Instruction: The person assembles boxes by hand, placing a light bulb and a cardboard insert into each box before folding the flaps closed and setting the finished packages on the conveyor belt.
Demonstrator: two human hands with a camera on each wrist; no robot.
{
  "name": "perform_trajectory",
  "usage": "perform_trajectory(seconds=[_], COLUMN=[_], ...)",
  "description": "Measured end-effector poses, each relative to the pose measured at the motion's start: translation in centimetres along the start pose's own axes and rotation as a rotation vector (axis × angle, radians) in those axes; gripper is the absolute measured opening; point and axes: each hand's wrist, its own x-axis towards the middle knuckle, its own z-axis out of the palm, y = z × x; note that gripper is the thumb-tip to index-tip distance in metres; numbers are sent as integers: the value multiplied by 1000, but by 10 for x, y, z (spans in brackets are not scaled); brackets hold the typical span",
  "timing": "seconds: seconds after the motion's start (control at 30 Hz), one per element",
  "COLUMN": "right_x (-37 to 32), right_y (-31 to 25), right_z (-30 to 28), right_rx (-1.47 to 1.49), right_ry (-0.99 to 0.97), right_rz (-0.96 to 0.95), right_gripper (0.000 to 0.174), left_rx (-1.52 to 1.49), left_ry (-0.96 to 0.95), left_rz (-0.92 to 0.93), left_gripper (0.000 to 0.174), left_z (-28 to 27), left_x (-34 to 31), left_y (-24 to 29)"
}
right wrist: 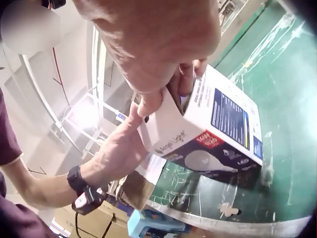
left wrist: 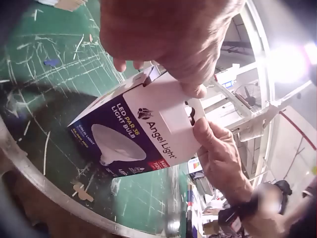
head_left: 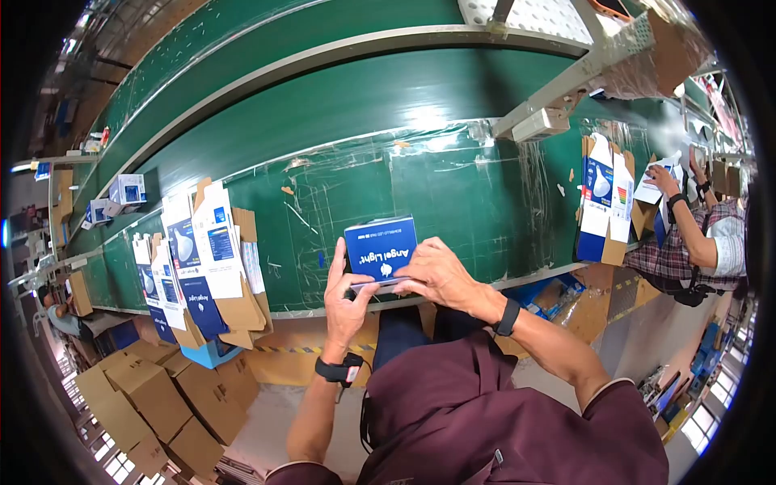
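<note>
A blue-and-white light bulb box (head_left: 381, 246), printed with "Angel Light" and a bulb picture, is held over the front of the green workbench. My left hand (head_left: 346, 303) grips its left side, thumb at the near edge and index finger extended along the side. At the right, my right hand (head_left: 443, 275) holds the box by its near end. In the right wrist view, right-hand fingertips (right wrist: 185, 82) reach into a gap beside the end flap of the box (right wrist: 208, 134). A cut-out hole shows in the white end panel near both thumbs in the left wrist view.
Stacks of flat printed cartons (head_left: 212, 250) stand on the bench at left, more cartons (head_left: 602, 198) at right. Two made-up boxes (head_left: 127, 192) sit far left. A metal post (head_left: 550, 97) crosses the bench, and another person (head_left: 687, 218) works at right. Brown cardboard boxes (head_left: 153, 388) are below left.
</note>
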Motion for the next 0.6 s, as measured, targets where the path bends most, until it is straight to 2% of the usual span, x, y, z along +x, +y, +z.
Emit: perform_trajectory(seconds=[0.1, 0.13, 0.23, 0.27, 0.3, 0.37, 0.4, 0.43, 0.5, 0.53, 0.57, 0.6], right_x=[0, -1, 0, -3, -1, 3, 9, 4, -7, -3, 2, 9], right_y=[0, -6, -24, -20, -15, -7, -10, -3, 12, 12, 10, 6], right_z=[1, 0, 18, 27, 31, 53, 55, 64, 96, 103, 112, 117], right_rx=[1, 9, 57, 131, 162, 803, 820, 856, 478, 522, 576, 654], right_ry=[68, 88, 384, 448, 487, 633, 645, 556, 558, 607, 649, 635], right_rz=[26, 41, 366, 523, 625, 876, 735, 674, 628, 634, 639, 640], right_gripper=[18, 16, 18, 25, 51, 79, 83, 78, 69, 69, 69, 71], left_rx=[-134, -193, -230, -125, -15, -38, -79, -116, -156, 91, 250, 591], left_ry=[-73, -89, 72, 125, 101, 138, 111, 80, 10, 3, 63, 53], left_rz=[-13, -75, -80, -62, -59, -30, -60, -85, -70, -41, 66, 55], left_gripper=[8, 8, 11, 33, 65, 79, 79, 78, 73, 73, 72, 70], left_z=[-3, -4, 13, 19, 18, 27, 27, 25, 23, 21, 26, 27], left_x=[8, 8, 8, 9, 19, 24, 23, 20, 34, 38, 38, 41], left_y=[-5, -3, 2, -8, 0, -17, -18, -16, -6, 1, -9, 14])
